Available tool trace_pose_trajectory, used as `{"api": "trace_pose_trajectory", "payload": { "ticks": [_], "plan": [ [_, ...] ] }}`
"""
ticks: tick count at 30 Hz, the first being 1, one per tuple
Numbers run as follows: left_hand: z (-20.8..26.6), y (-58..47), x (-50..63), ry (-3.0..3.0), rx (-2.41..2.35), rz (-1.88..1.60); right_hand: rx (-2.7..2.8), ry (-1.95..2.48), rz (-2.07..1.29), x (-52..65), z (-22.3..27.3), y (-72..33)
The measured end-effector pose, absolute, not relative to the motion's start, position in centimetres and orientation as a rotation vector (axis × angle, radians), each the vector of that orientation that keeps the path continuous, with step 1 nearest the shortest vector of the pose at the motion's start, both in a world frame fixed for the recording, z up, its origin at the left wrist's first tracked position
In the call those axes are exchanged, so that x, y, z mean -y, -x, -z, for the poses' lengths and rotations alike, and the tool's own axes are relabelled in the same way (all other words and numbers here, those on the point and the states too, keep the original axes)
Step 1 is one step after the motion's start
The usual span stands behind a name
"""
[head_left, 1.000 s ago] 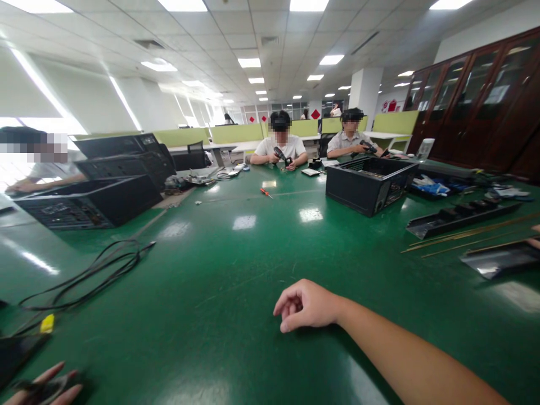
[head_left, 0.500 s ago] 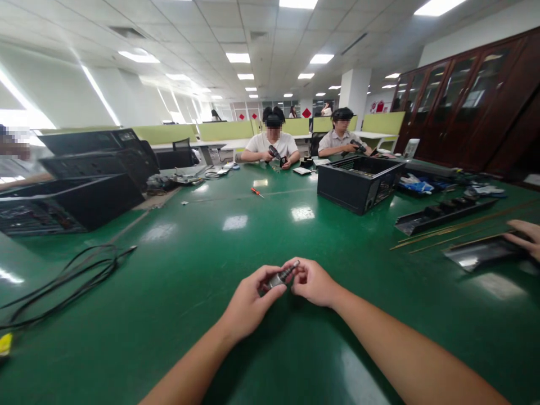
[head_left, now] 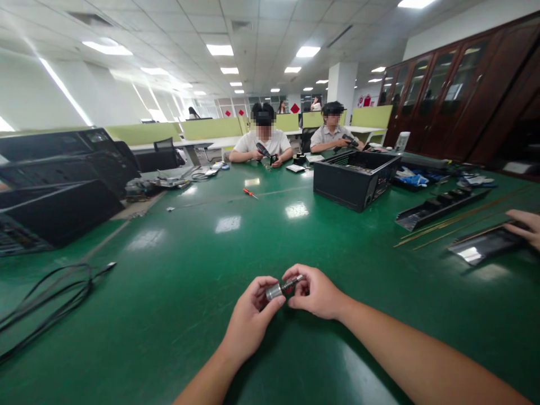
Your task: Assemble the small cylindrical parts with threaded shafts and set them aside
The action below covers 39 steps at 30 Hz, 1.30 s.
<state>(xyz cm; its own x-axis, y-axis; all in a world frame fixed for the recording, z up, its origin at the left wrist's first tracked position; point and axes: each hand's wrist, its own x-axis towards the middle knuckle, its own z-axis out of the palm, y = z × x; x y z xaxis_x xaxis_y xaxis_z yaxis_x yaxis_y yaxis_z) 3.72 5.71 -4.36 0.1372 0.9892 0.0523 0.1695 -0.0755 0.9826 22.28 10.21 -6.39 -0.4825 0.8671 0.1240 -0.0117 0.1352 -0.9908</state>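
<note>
Between my hands is a small silver metal cylinder with a thinner, darker stepped shaft [head_left: 275, 291]; its exact kind is not clear. My left hand [head_left: 251, 315] grips the thick cylinder end between thumb and fingers. At the other end, my right hand [head_left: 316, 292] has its fingers curled round the thin shaft, whose tip shows beside the index finger. Something reddish shows near the right fingers, too small to make out. Both hands are just above the green table [head_left: 177, 315].
A black computer case [head_left: 341, 183] stands at the right back, an orange screwdriver [head_left: 250, 193] lies mid-table, and black cables [head_left: 80, 292] coil at left. Thin rods [head_left: 442, 229] and metal channels lie at right by another person's hand [head_left: 525, 226]. Two people sit opposite.
The view has turned slightly right. My right fingers have shifted round the shaft, and more of the silver cylinder now shows between my hands.
</note>
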Motion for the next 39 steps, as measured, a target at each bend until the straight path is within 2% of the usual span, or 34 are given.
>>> {"api": "trace_pose_trajectory", "payload": {
  "ticks": [12,21,30,39],
  "plan": [
    [4.6,-3.8,-5.7,-1.404,-1.194,-1.079,1.683,0.909,-1.346,-9.2,6.2,-21.9],
    [4.4,-3.9,-5.4,-1.418,-1.231,-1.092,1.636,0.882,-1.407,-9.0,6.5,-21.9],
    [4.5,-4.0,-5.4,-1.414,-1.22,-1.074,1.786,0.912,-1.182,-8.9,5.8,-22.1],
    [4.6,-4.0,-5.5,-1.409,-1.212,-1.086,1.757,0.914,-1.224,-8.9,6.1,-22.1]
  ]
}}
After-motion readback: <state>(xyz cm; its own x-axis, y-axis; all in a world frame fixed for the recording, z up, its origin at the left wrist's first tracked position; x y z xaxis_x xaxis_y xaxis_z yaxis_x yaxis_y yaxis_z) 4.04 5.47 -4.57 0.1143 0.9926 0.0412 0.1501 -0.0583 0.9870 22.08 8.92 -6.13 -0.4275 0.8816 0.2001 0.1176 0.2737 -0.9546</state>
